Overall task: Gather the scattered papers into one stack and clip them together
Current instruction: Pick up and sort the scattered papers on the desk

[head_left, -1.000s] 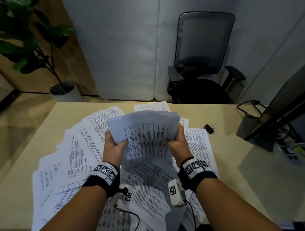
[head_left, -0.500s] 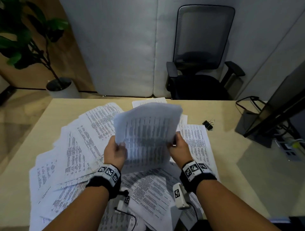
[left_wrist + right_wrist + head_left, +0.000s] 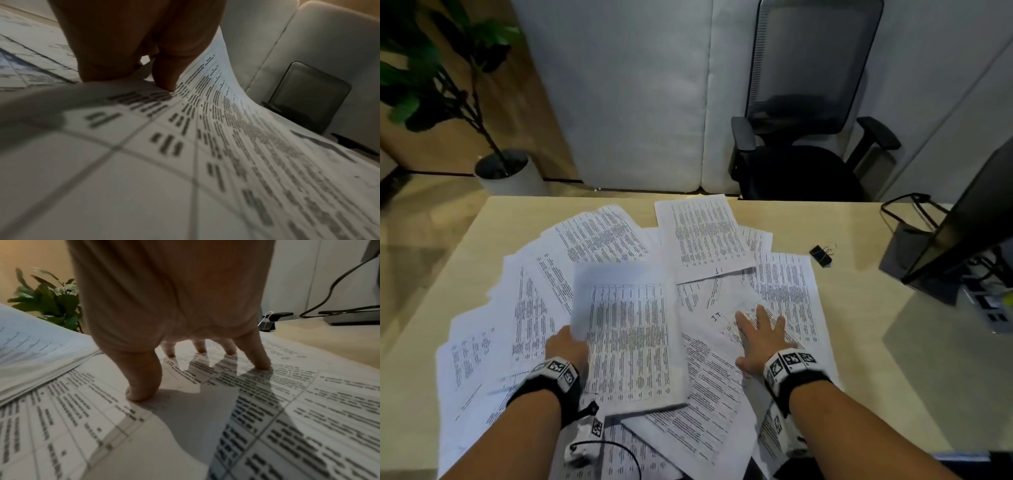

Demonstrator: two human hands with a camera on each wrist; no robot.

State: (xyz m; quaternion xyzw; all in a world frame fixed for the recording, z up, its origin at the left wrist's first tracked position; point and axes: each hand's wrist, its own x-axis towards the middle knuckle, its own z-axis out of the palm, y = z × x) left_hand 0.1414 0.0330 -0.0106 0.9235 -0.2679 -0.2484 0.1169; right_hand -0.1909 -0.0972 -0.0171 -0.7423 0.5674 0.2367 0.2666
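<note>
Many printed sheets (image 3: 599,240) lie fanned over the pale wooden desk (image 3: 866,329). My left hand (image 3: 567,346) grips the left edge of a gathered stack of papers (image 3: 630,335), thumb on top in the left wrist view (image 3: 164,76); the stack's near end rests on the spread, its far end curls up. My right hand (image 3: 758,334) lies flat with fingers spread on a loose sheet (image 3: 726,329) to the right; its fingertips (image 3: 261,365) press the page (image 3: 205,418). A black binder clip (image 3: 822,254) sits on bare desk at the right, also beyond my right hand (image 3: 268,322).
A monitor and its stand (image 3: 941,253) with cables stand at the right edge. An office chair (image 3: 808,113) is behind the desk, before a grey partition (image 3: 626,96). A potted plant (image 3: 493,164) stands on the floor at the back left.
Both hands held the stack upright in the air; now my right hand has let go and lies flat on a loose sheet, while my left has lowered the stack onto the spread.
</note>
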